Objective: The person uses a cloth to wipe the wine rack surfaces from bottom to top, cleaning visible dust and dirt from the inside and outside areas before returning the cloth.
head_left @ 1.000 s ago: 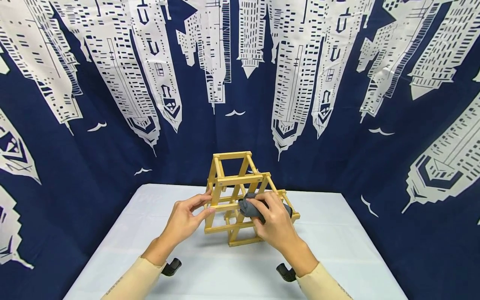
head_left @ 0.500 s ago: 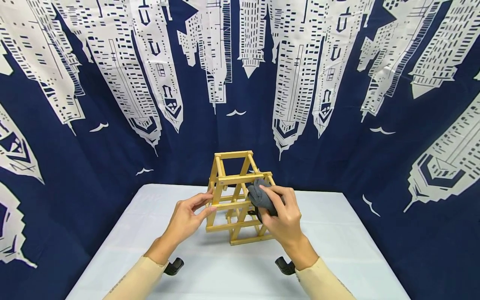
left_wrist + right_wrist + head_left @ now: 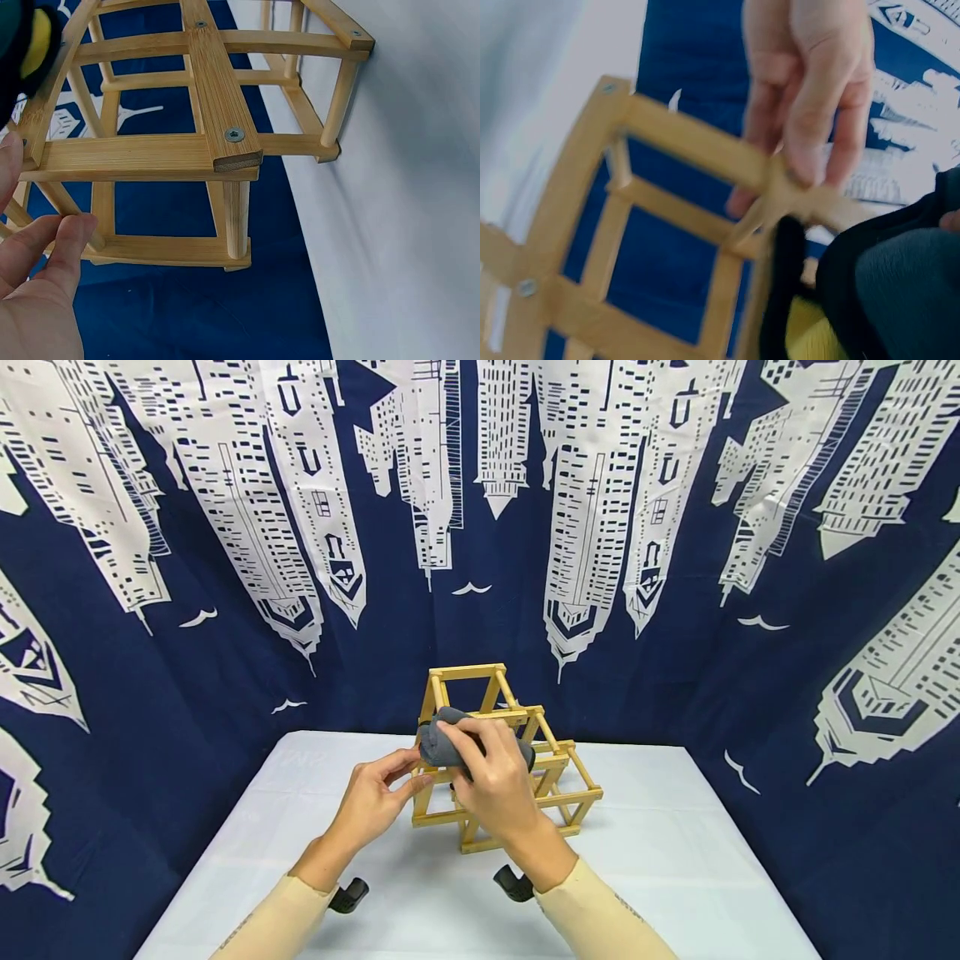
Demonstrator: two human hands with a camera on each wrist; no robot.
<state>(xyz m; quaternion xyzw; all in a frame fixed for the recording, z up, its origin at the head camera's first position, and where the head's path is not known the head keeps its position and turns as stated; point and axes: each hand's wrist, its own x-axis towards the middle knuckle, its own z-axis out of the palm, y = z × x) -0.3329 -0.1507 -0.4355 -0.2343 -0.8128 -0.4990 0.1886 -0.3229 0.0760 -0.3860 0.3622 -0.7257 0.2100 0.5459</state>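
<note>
My left hand (image 3: pixel 375 789) pinches the left upright of a stepped rack of light wooden slats and round rods, the wooden rack (image 3: pixel 517 719). In the left wrist view its fingertips (image 3: pixel 77 227) lie against a rod behind the front slat. My right hand (image 3: pixel 495 772) grips a rolled dark grey cloth bundle (image 3: pixel 444 745) in front of the rack's upper tier, its left end close to my left fingertips. Black edging and a yellow patch (image 3: pixel 810 334) show on the bundle in the right wrist view. The bundle and right hand hide part of the rack's middle.
The rack stands on a white-covered table (image 3: pixel 675 860), near its far edge. Behind hangs a navy curtain (image 3: pixel 495 593) printed with white upside-down buildings. A black curved piece (image 3: pixel 349 895) sits by my left wrist, another black piece (image 3: pixel 514 883) by my right.
My right hand has lifted the grey cloth bundle from low at the rack's right side, then carried it left across the front to the left upright. My left hand has stayed in place.
</note>
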